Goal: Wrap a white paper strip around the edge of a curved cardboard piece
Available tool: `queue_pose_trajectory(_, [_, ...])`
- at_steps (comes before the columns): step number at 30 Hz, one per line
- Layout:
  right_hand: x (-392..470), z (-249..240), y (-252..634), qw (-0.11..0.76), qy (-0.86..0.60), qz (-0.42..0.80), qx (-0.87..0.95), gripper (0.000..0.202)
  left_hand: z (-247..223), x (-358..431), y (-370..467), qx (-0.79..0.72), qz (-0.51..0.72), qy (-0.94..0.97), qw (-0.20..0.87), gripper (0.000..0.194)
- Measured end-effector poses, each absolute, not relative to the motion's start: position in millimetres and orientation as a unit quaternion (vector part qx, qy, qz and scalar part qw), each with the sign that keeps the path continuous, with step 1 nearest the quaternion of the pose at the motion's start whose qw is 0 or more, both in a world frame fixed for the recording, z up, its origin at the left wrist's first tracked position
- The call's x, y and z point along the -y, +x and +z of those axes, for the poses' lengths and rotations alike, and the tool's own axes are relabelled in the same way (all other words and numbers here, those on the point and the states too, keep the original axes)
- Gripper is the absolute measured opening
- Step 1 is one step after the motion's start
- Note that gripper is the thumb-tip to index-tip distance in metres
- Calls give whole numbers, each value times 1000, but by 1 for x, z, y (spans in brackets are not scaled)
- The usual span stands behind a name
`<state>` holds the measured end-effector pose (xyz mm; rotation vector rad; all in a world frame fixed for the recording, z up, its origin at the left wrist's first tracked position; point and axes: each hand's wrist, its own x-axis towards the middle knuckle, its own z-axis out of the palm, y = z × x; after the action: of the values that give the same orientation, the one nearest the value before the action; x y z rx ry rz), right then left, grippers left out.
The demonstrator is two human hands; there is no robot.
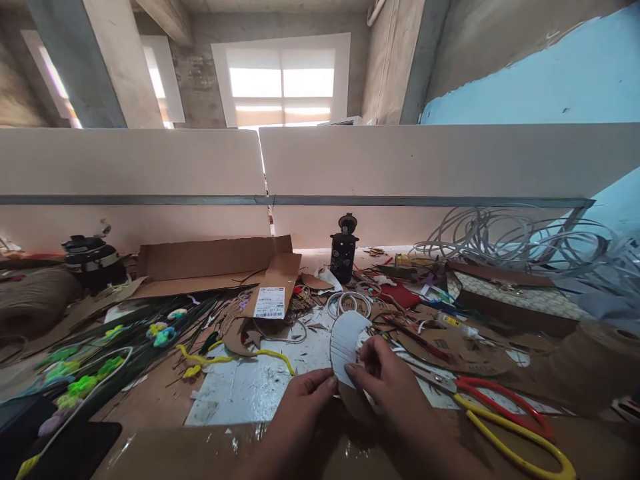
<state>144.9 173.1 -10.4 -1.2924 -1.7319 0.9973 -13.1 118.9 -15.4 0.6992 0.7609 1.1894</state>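
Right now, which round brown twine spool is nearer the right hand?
The round brown twine spool at far right, past the red-and-yellow-handled scissors; the other spool sits far left.

Glare from the window (283, 83) leaves the foreground dim.

Head-worn view, facing forward and down, work surface (235, 393) close below, overexposed window (257, 83) apparently far beyond

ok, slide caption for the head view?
Left hand and right hand holding a white-and-brown piece, scissors at right, black bottle beyond.
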Motion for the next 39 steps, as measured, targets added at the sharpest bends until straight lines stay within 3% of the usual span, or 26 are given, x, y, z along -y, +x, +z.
queue_pose_trajectory(3, [-165, -4, 143, 352, -467, 373, 721, 12, -12, -114, -9, -358, 549, 302, 692, 30])
queue_pose_trajectory(12, [-170, -16, 146, 331, -421, 511, 673, 14, -13, -103, -5, -433, 570, 249, 652, 29])
queue_pose_trajectory(22, [-175, -19, 147, 318, -428, 537, 654, 19, -33, -123, -13, -428, 530, 308, 664, 32])
queue_pose_trajectory(39, [-166, 2, 145, 307, -440, 519, 666, 11, -4, -100, 7, -427, 570, 243, 658, 24])
